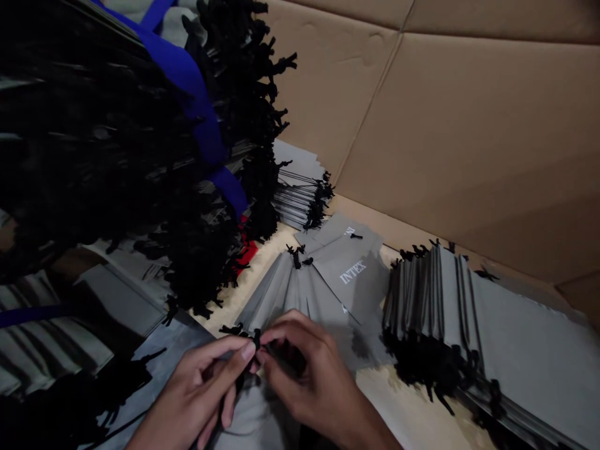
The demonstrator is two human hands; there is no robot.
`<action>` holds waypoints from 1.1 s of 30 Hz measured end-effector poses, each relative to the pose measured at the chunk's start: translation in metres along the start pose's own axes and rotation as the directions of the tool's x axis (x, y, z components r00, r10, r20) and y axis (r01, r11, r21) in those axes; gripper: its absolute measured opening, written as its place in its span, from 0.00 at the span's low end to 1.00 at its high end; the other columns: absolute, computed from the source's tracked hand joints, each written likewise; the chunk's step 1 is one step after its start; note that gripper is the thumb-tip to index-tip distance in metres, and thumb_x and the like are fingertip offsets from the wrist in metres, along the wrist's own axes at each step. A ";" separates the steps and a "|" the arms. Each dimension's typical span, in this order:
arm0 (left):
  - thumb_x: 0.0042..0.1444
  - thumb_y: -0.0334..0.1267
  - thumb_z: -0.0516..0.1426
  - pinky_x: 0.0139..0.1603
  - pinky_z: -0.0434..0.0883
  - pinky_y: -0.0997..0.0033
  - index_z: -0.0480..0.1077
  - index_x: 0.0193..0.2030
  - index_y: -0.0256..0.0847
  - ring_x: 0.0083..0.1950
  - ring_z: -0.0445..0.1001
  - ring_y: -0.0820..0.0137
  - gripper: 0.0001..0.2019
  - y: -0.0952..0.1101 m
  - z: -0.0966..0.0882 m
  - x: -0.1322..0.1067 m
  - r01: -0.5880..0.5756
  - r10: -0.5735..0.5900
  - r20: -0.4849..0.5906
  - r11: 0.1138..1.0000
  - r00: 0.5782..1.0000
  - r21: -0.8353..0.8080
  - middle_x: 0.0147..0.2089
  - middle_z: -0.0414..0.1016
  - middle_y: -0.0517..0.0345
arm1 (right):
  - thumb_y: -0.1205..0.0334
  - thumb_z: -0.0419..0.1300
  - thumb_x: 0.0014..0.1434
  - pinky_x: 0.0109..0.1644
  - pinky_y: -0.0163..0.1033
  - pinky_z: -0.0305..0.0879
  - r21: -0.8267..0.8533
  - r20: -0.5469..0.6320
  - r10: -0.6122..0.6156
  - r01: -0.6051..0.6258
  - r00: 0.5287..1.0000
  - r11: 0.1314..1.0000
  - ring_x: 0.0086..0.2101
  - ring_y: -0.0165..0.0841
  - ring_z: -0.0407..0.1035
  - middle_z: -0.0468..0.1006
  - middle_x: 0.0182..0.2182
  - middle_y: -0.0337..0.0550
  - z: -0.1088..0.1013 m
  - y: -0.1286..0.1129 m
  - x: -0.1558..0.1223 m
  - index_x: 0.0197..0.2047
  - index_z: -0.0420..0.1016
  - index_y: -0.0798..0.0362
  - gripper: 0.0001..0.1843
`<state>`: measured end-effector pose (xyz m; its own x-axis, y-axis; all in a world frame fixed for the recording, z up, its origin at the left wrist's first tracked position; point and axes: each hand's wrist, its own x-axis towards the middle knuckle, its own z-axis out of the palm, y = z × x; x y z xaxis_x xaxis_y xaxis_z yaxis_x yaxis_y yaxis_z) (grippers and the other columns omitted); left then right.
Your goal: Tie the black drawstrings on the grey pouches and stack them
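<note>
My left hand [197,394] and my right hand [300,375] meet low in the middle of the view, fingertips pinching the black drawstring [257,340] of a grey fabric pouch [276,294]. That pouch fans out with others, and their black cord ends are knotted in a bunch. Just beyond lies a flat grey pouch printed with white "INTEX" [352,272]. The pouch body under my hands is partly hidden by my fingers.
A tall stack of grey pouches with black cords [431,312] lies to the right. A huge black-corded bundle with a blue strap [140,137] rises at left, with striped fabric [32,337] below it. Cardboard sheets [445,125] line the back.
</note>
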<state>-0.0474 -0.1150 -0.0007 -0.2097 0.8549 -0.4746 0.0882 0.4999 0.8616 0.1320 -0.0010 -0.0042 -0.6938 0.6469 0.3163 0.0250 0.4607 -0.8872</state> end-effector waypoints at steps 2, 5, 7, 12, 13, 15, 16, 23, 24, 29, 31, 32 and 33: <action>0.61 0.76 0.56 0.14 0.52 0.83 0.79 0.46 0.41 0.12 0.53 0.80 0.35 0.000 0.000 0.001 0.009 -0.008 0.015 0.999 1.000 -0.043 0.16 0.69 0.67 | 0.70 0.67 0.65 0.46 0.33 0.74 0.038 -0.033 -0.011 0.012 0.999 0.999 0.39 0.29 0.77 0.80 0.41 0.39 0.002 0.001 0.000 0.50 0.82 0.48 0.12; 0.61 0.75 0.57 0.14 0.48 0.82 0.78 0.46 0.40 0.12 0.50 0.82 0.35 -0.003 0.003 0.005 0.025 -0.025 0.002 0.995 1.000 -0.093 0.16 0.70 0.67 | 0.71 0.69 0.62 0.44 0.32 0.75 0.068 -0.092 -0.040 0.046 0.995 0.997 0.38 0.28 0.77 0.81 0.41 0.39 0.004 0.002 0.001 0.49 0.83 0.49 0.14; 0.62 0.74 0.58 0.14 0.48 0.82 0.78 0.49 0.40 0.12 0.52 0.81 0.35 -0.007 0.004 0.006 0.021 -0.026 -0.043 0.996 0.999 -0.092 0.16 0.71 0.66 | 0.71 0.70 0.62 0.44 0.31 0.75 0.076 -0.124 -0.057 0.067 0.991 0.995 0.39 0.29 0.77 0.81 0.41 0.40 0.005 0.002 0.001 0.50 0.83 0.50 0.14; 0.62 0.72 0.59 0.14 0.52 0.81 0.78 0.50 0.40 0.12 0.58 0.79 0.33 -0.008 0.006 0.003 0.014 -0.022 -0.121 0.998 0.992 -0.069 0.18 0.75 0.64 | 0.70 0.69 0.66 0.44 0.32 0.76 0.063 -0.136 -0.103 0.112 0.985 0.992 0.40 0.29 0.78 0.81 0.42 0.43 0.006 0.003 -0.001 0.50 0.84 0.52 0.10; 0.62 0.71 0.60 0.15 0.55 0.81 0.78 0.48 0.40 0.12 0.59 0.78 0.32 -0.006 0.006 0.001 0.008 -0.015 -0.126 0.998 0.992 -0.058 0.18 0.75 0.63 | 0.69 0.68 0.66 0.45 0.32 0.76 0.048 -0.135 -0.115 0.122 0.984 0.991 0.40 0.30 0.78 0.81 0.42 0.43 0.006 0.003 -0.001 0.50 0.83 0.52 0.10; 0.62 0.68 0.62 0.15 0.60 0.81 0.79 0.44 0.42 0.13 0.63 0.77 0.28 -0.001 0.005 -0.001 -0.033 0.030 -0.131 0.999 0.991 -0.016 0.20 0.76 0.63 | 0.69 0.68 0.67 0.46 0.33 0.76 0.010 -0.140 -0.141 0.144 0.980 0.990 0.41 0.30 0.78 0.81 0.42 0.43 0.006 0.003 -0.001 0.51 0.83 0.53 0.10; 0.62 0.66 0.63 0.15 0.62 0.80 0.80 0.41 0.43 0.14 0.65 0.75 0.26 0.001 0.005 -0.002 -0.069 0.071 -0.134 0.997 0.988 0.015 0.22 0.77 0.63 | 0.69 0.67 0.67 0.46 0.34 0.76 -0.011 -0.143 -0.155 0.155 0.977 0.988 0.41 0.31 0.78 0.81 0.42 0.43 0.006 0.002 -0.001 0.51 0.82 0.52 0.09; 0.70 0.60 0.58 0.18 0.67 0.81 0.75 0.25 0.43 0.19 0.69 0.75 0.28 0.010 0.009 0.001 -0.255 0.313 -0.208 0.930 0.927 0.265 0.27 0.75 0.61 | 0.70 0.64 0.68 0.47 0.37 0.76 -0.135 -0.090 -0.198 0.185 0.976 0.973 0.42 0.34 0.77 0.80 0.43 0.45 0.005 0.004 -0.005 0.50 0.79 0.52 0.09; 0.69 0.62 0.57 0.18 0.66 0.81 0.75 0.26 0.43 0.18 0.67 0.76 0.28 0.011 0.010 0.003 -0.230 0.287 -0.222 0.940 0.932 0.251 0.26 0.74 0.61 | 0.70 0.64 0.68 0.47 0.37 0.77 -0.154 -0.078 -0.207 0.194 0.975 0.969 0.42 0.34 0.77 0.80 0.43 0.45 0.004 0.004 -0.005 0.50 0.79 0.52 0.09; 0.61 0.73 0.58 0.14 0.58 0.81 0.76 0.28 0.41 0.16 0.61 0.76 0.34 0.013 0.004 0.011 -0.017 0.025 -0.092 0.996 0.995 0.086 0.19 0.72 0.62 | 0.70 0.64 0.68 0.47 0.38 0.77 -0.177 -0.067 -0.235 0.221 0.970 0.959 0.42 0.35 0.77 0.81 0.43 0.46 0.002 0.002 -0.006 0.49 0.78 0.52 0.08; 0.59 0.75 0.58 0.14 0.55 0.81 0.79 0.31 0.39 0.15 0.60 0.77 0.35 0.011 0.001 0.014 0.006 -0.005 -0.034 0.999 0.999 0.034 0.18 0.73 0.60 | 0.70 0.64 0.68 0.47 0.38 0.78 -0.157 -0.083 -0.232 0.218 0.969 0.963 0.43 0.34 0.78 0.81 0.43 0.45 0.001 0.001 -0.005 0.50 0.79 0.52 0.09; 0.59 0.76 0.58 0.14 0.54 0.81 0.80 0.31 0.38 0.15 0.59 0.77 0.36 0.010 0.001 0.015 0.010 -0.010 -0.022 1.000 1.000 0.007 0.17 0.73 0.60 | 0.71 0.64 0.67 0.48 0.38 0.77 -0.152 -0.091 -0.232 0.217 0.968 0.964 0.42 0.34 0.78 0.81 0.43 0.45 0.000 0.000 -0.005 0.50 0.79 0.52 0.09; 0.59 0.76 0.58 0.14 0.53 0.81 0.81 0.32 0.37 0.14 0.58 0.78 0.37 0.009 0.001 0.015 0.013 -0.014 -0.022 1.000 1.000 -0.022 0.17 0.73 0.59 | 0.71 0.64 0.67 0.47 0.38 0.77 -0.149 -0.096 -0.233 0.218 0.968 0.965 0.42 0.34 0.78 0.81 0.43 0.45 0.000 0.000 -0.004 0.50 0.79 0.52 0.10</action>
<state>-0.0492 -0.0971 0.0000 -0.2318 0.8447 -0.4824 0.0644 0.5081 0.8589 0.1350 -0.0039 -0.0059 -0.6078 0.5770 0.5455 -0.0198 0.6757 -0.7369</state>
